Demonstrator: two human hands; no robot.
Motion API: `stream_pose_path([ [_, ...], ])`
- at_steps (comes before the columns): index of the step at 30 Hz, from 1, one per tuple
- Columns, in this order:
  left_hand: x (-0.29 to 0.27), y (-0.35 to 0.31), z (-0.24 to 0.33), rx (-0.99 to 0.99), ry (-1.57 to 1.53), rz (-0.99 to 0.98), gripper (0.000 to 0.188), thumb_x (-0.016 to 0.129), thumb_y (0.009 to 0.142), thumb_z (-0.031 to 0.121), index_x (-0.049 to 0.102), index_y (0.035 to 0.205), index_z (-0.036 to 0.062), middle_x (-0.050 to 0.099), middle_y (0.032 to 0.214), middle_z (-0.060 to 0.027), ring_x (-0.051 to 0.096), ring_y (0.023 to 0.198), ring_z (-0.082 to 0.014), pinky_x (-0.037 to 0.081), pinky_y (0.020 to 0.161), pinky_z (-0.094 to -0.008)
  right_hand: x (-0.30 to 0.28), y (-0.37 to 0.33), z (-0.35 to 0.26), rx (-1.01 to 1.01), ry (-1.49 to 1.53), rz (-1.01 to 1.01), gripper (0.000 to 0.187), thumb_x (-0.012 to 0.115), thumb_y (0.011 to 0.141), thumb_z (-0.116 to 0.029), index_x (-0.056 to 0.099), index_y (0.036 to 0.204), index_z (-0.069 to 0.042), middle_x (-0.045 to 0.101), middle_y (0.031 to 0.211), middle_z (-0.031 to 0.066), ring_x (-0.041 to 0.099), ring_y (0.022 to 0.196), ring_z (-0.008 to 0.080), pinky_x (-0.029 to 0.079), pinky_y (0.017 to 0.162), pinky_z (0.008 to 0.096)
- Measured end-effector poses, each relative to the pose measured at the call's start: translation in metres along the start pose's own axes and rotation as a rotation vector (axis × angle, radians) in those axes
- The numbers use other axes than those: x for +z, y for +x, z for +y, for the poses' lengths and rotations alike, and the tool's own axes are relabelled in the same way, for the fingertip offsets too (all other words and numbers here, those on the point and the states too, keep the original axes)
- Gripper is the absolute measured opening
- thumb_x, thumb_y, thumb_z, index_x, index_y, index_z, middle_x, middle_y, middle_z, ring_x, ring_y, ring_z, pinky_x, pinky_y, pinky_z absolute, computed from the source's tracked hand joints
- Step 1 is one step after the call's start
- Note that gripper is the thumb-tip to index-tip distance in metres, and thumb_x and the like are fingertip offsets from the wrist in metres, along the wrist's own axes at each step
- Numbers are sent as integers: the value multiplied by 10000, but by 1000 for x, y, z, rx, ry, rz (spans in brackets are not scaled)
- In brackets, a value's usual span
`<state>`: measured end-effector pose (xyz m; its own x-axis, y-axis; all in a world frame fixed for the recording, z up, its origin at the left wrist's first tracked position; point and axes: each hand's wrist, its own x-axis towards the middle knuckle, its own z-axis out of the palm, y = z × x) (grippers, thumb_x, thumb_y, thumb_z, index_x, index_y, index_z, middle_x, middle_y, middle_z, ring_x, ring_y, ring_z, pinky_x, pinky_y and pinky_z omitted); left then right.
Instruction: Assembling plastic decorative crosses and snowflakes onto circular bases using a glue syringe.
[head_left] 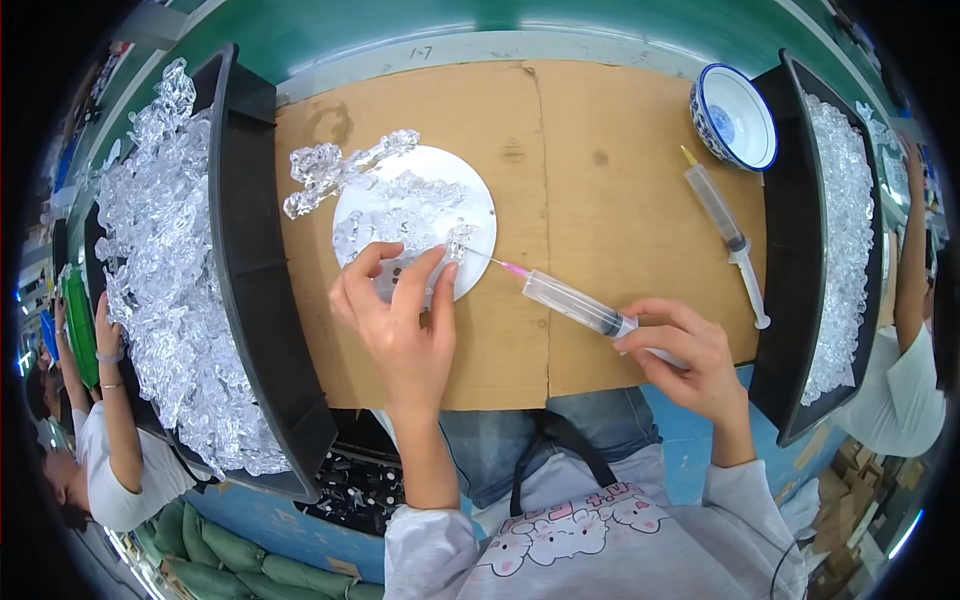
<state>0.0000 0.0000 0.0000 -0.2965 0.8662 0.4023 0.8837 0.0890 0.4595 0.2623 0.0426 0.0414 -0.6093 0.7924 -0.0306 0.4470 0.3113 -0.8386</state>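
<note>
My left hand [400,300] is closed in a pinch on a small clear plastic piece [459,242] at the right part of a round white plate [482,210]. In my right hand [680,355] is a syringe [575,302] with a pink-based needle, its barrel pointing up and left. The needle tip reaches the clear piece; whether it touches cannot be made out. More clear plastic pieces [410,195] lie on the plate, and a cluster of them [325,170] juts past its upper left edge.
Black bins heaped with clear pieces stand at the left [255,270] and right [800,200] of the cardboard-covered table [600,220]. A second syringe [720,215] with a yellow tip lies near the right bin, below a blue-and-white bowl [735,118]. Other people work at both sides.
</note>
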Motion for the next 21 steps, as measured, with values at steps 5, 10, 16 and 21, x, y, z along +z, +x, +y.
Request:
stream_pose_path([
  [5, 0, -1, -1, -15, 5, 8, 217, 761, 744, 123, 719, 954, 157, 530, 1066, -69, 436, 999, -266, 375, 841, -381, 1, 1, 1, -8, 19, 11, 260, 623, 688, 67, 701, 878, -94, 646, 1027, 120, 680, 756, 205, 507, 620, 263],
  [10, 0, 0, -3, -6, -1, 20, 231, 763, 742, 122, 721, 966, 161, 531, 1065, -73, 433, 1000, -266, 379, 836, -375, 0, 4, -2, -19, -6, 17, 257, 624, 683, 65, 701, 871, -93, 650, 1017, 117, 676, 723, 192, 493, 595, 252],
  [16, 0, 0, -2, -7, -16, 23, 229, 755, 743, 110, 723, 964, 162, 532, 1062, -73, 429, 992, -266, 377, 835, -373, -1, 4, -3, -25, -48, 19, 257, 627, 675, 64, 703, 861, -96, 652, 1017, 115, 662, 666, 170, 469, 551, 241],
  [21, 1, 0, -2, -11, -30, 26, 217, 742, 748, 100, 724, 955, 161, 532, 1061, -71, 427, 989, -266, 372, 838, -374, -2, 5, -5, -24, -67, 21, 253, 627, 669, 66, 703, 849, -94, 653, 1026, 114, 649, 617, 153, 455, 530, 236],
])
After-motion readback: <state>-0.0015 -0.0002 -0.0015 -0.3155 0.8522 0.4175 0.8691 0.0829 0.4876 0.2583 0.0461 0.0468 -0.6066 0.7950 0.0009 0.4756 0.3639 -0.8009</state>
